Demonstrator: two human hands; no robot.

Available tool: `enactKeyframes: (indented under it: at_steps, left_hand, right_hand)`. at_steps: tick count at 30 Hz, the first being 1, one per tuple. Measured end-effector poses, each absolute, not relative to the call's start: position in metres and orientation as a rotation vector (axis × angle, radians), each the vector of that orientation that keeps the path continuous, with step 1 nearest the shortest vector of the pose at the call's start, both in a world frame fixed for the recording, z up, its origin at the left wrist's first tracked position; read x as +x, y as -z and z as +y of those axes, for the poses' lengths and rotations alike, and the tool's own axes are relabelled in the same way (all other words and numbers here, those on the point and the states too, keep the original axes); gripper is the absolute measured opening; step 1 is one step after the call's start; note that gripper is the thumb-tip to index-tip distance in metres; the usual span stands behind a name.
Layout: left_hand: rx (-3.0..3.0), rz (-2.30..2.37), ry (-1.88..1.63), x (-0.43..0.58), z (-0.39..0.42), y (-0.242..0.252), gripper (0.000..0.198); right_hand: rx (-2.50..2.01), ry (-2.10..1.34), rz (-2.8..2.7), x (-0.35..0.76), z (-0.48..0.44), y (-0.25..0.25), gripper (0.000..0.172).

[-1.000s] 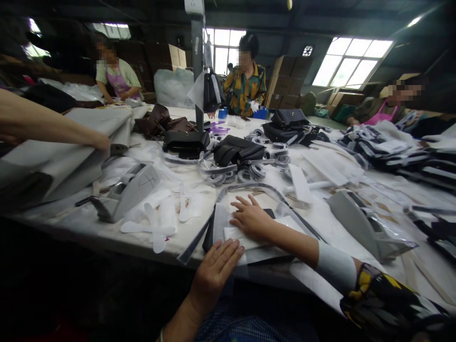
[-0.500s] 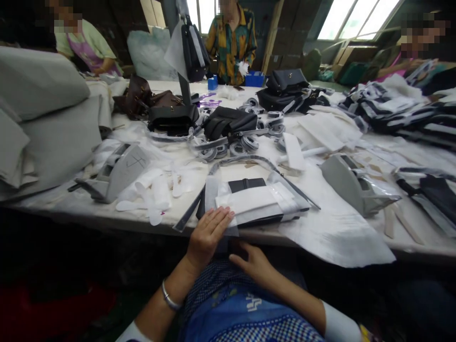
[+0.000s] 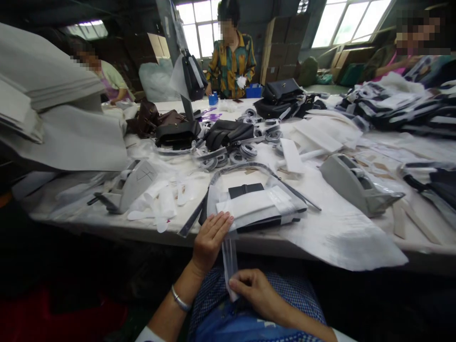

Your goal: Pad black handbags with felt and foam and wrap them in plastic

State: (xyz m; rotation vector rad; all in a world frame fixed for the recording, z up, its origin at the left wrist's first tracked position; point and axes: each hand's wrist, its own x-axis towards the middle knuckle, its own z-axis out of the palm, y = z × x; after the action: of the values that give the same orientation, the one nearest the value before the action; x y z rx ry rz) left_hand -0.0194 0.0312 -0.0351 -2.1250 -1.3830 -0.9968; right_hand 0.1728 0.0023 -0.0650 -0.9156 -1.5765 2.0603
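In the head view a black handbag (image 3: 261, 223) lies at the near edge of the table, partly covered by a white paper wrap (image 3: 245, 204). Its wrapped strap (image 3: 245, 167) arches behind it. My left hand (image 3: 212, 235) rests on the near left part of the wrap, fingers straight and flat. Below it a translucent strip (image 3: 230, 261) hangs over the table edge, its upper end meeting the bag's wrapping near my left fingers. Between thumb and fingers, my right hand (image 3: 254, 290) pinches the lower part of this strip, above my lap.
Grey tape dispensers stand left (image 3: 137, 185) and right (image 3: 356, 183) of the bag. White sheeting (image 3: 338, 237) overhangs the edge. Behind lie coiled straps (image 3: 247, 151) and black bags (image 3: 224, 133). Stacked grey sheets (image 3: 81, 137) rise at left. Several people work around the table.
My right hand has moved down and slightly toward me, and the strip now shows stretched from the bag to it. My left hand stays on the wrap. The camera view has tilted up slightly.
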Motion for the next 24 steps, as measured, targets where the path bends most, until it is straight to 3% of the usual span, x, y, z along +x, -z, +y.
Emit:
enactKeyframes:
  at_steps: [11, 13, 15, 18, 21, 24]
  left_hand:
    - [-2.161, -1.385, 1.006, -0.021, 0.03, 0.035, 0.048]
    - [-2.162, -1.39, 1.016, -0.02, 0.03, 0.035, 0.048]
    - [-2.165, -1.389, 1.026, -0.02, 0.03, 0.036, 0.047]
    - [-2.172, -1.385, 1.036, -0.02, 0.03, 0.036, 0.047]
    - [-2.178, -1.382, 1.042, -0.02, 0.031, 0.037, 0.045]
    - [-2.179, -1.384, 1.044, -0.021, 0.032, 0.037, 0.045]
  right_hand:
    - [-0.767, -1.897, -1.971, 0.21, 0.019, 0.012, 0.026]
    - [-0.745, -1.582, -2.105, 0.217, 0.027, 0.005, 0.021]
    - [-0.733, -1.025, -2.153, 0.217, 0.039, 0.0, 0.016]
    - [-0.59, -0.299, -2.198, 0.202, 0.061, -0.004, 0.022]
    - [-0.454, 0.013, -2.272, 0.18, 0.083, -0.005, 0.025]
    - [-0.346, 0.064, -2.276, 0.169, 0.098, -0.003, 0.022]
